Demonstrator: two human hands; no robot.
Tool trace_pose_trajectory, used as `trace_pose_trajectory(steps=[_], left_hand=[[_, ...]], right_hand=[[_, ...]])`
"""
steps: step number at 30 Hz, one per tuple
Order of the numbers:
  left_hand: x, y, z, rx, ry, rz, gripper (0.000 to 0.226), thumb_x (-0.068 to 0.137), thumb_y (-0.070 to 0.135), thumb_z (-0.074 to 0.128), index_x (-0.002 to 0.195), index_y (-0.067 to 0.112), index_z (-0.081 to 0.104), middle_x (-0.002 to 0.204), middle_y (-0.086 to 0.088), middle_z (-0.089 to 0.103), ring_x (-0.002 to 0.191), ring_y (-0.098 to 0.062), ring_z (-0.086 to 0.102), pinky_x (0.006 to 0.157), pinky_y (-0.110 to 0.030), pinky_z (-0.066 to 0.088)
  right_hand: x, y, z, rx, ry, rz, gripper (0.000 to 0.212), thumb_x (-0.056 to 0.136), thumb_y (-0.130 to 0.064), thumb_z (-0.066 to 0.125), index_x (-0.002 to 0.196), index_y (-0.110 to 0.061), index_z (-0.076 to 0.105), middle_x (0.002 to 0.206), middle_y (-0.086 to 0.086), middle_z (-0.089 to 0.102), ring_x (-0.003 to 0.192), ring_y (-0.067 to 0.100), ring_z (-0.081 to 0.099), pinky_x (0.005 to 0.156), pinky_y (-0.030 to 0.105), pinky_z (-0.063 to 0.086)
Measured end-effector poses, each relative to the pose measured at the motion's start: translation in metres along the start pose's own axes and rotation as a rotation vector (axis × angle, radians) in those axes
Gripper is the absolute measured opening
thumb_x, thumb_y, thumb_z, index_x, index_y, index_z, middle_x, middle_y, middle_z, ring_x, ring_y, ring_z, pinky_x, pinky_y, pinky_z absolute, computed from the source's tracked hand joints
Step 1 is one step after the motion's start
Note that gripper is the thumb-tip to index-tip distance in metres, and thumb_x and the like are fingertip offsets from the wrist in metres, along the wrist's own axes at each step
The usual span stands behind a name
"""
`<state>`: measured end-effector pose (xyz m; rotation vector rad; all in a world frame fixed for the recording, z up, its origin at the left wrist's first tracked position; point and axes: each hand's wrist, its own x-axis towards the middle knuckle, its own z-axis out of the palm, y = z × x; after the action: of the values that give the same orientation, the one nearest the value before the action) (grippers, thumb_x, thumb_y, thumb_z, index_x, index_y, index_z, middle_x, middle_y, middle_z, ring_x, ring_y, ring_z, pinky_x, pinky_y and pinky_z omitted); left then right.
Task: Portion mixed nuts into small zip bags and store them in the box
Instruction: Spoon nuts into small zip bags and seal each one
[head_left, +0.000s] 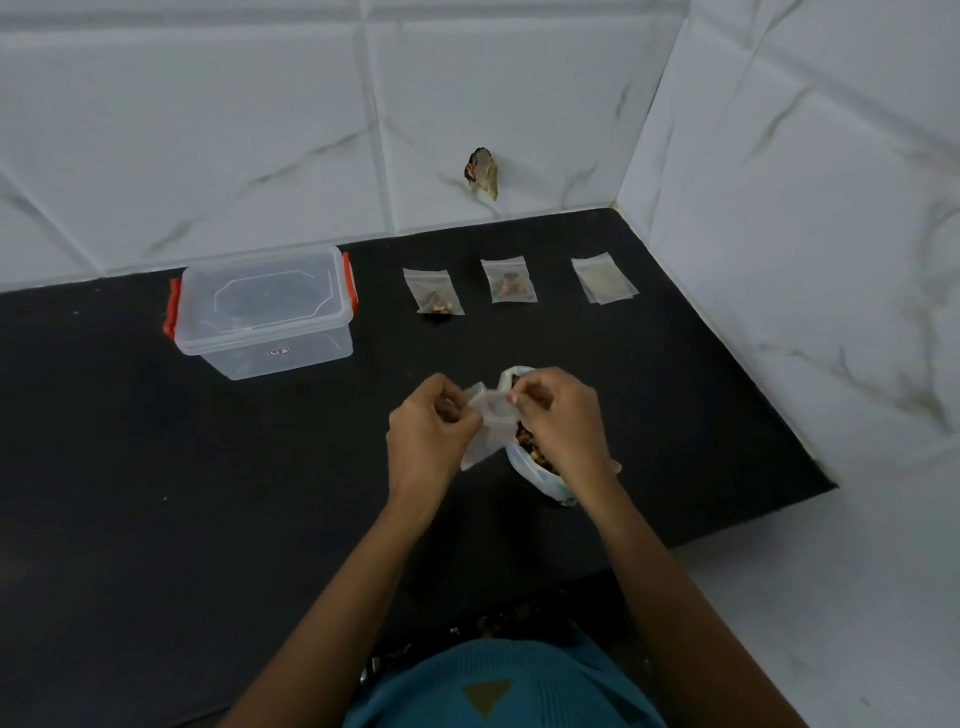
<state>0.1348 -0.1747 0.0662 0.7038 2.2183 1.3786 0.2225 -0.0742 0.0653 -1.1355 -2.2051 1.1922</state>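
Small zip bag (491, 423) held at its mouth by both hands, mid-counter, over the nut supply.

Left hand (431, 431) and right hand (558, 415) each have fingers curled and pinch one side of the bag's top edge. The bag hangs limp between them, and I can't tell whether anything is in it. Directly under the right hand is the open bag of mixed nuts (532, 449), sitting on the black counter (156, 467). Along the back, left to right: the clear box (265, 312) with its lid on and orange latches, then two filled bags (434, 292) lying flat and apart, then a stack of empty bags (604, 279) near the corner. Behind that is a white tiled wall (208, 130) with a dark broken spot (483, 166).
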Motion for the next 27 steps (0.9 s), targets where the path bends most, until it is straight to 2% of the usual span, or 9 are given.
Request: trace_pose_trajectory(steps=[2,6,11,13,15,17,19,23,27], left_hand=[[0.0,0.001,0.001,0.112,0.004,0.008,0.019,0.08,0.008,0.066,0.077,0.022,0.053,0.075,0.006,0.059,0.069,-0.006,0.059,0.059,-0.019,0.05],[0.002,0.005,0.001,0.251,-0.025,0.031,0.013,0.08,0.014,0.066,0.081,0.02,0.053,0.078,0.004,0.058,0.07,-0.009,0.058,0.066,-0.029,0.053],[0.007,0.007,-0.001,0.256,-0.001,0.136,0.013,0.08,0.011,0.064,0.09,0.016,0.057,0.089,0.002,0.057,0.078,-0.011,0.058,0.072,-0.03,0.053],[0.013,0.003,-0.004,0.184,-0.063,0.27,0.024,0.08,0.009,0.065,0.101,0.018,0.056,0.103,0.006,0.051,0.093,-0.008,0.055,0.084,-0.026,0.05],[0.016,-0.003,-0.007,0.124,-0.211,0.367,0.045,0.078,0.014,0.07,0.118,0.02,0.051,0.118,0.006,0.047,0.109,-0.002,0.046,0.097,-0.022,0.041],[0.016,-0.009,-0.003,0.14,-0.345,0.377,0.08,0.068,0.022,0.08,0.136,0.02,0.036,0.138,0.002,0.038,0.128,-0.008,0.033,0.109,-0.025,0.027],[0.013,-0.012,0.005,0.204,-0.33,0.4,0.1,0.063,0.023,0.084,0.143,0.015,0.024,0.148,-0.002,0.027,0.137,-0.015,0.022,0.113,-0.03,0.018],[0.01,-0.013,0.018,0.155,-0.211,0.475,0.093,0.067,0.014,0.081,0.141,0.007,0.026,0.14,-0.01,0.026,0.125,-0.006,0.028,0.105,-0.023,0.027],[0.009,-0.01,0.021,-0.014,-0.181,0.385,0.069,0.075,0.007,0.074,0.133,0.01,0.037,0.124,0.006,0.04,0.111,0.002,0.043,0.091,0.0,0.033]], right_hand=[[0.001,-0.001,-0.002,-0.098,0.055,-0.066,0.004,0.086,-0.009,0.062,0.087,-0.013,0.062,0.089,-0.003,0.061,0.079,0.006,0.059,0.073,0.023,0.051],[0.001,-0.002,-0.002,-0.302,0.049,-0.13,0.007,0.088,-0.008,0.057,0.094,-0.007,0.061,0.095,0.003,0.061,0.082,0.015,0.061,0.074,0.029,0.051],[0.003,-0.004,0.0,-0.285,0.101,-0.246,0.005,0.087,-0.003,0.055,0.086,-0.008,0.054,0.088,0.005,0.056,0.073,0.016,0.057,0.068,0.033,0.051],[0.003,-0.004,-0.001,-0.261,0.079,-0.296,0.008,0.086,0.001,0.054,0.083,-0.005,0.059,0.089,0.006,0.056,0.073,0.014,0.056,0.066,0.025,0.049],[0.003,-0.001,-0.002,-0.226,0.061,-0.312,0.01,0.086,0.002,0.055,0.088,-0.002,0.064,0.096,0.008,0.058,0.08,0.011,0.056,0.07,0.016,0.046],[0.002,0.0,-0.002,-0.178,0.056,-0.304,0.015,0.087,0.001,0.054,0.095,-0.001,0.067,0.1,0.008,0.058,0.087,0.011,0.056,0.077,0.017,0.047],[-0.001,-0.004,-0.001,-0.153,0.04,-0.297,0.019,0.088,0.002,0.052,0.099,-0.001,0.068,0.105,0.007,0.057,0.094,0.011,0.056,0.08,0.016,0.046],[-0.007,-0.014,0.0,-0.176,-0.107,-0.291,0.024,0.088,0.003,0.051,0.106,-0.002,0.067,0.127,0.007,0.048,0.117,0.014,0.046,0.096,0.026,0.043],[-0.011,-0.017,-0.003,-0.175,-0.177,-0.273,0.03,0.087,0.006,0.052,0.11,-0.006,0.066,0.134,0.002,0.04,0.123,0.01,0.04,0.1,0.021,0.037]])
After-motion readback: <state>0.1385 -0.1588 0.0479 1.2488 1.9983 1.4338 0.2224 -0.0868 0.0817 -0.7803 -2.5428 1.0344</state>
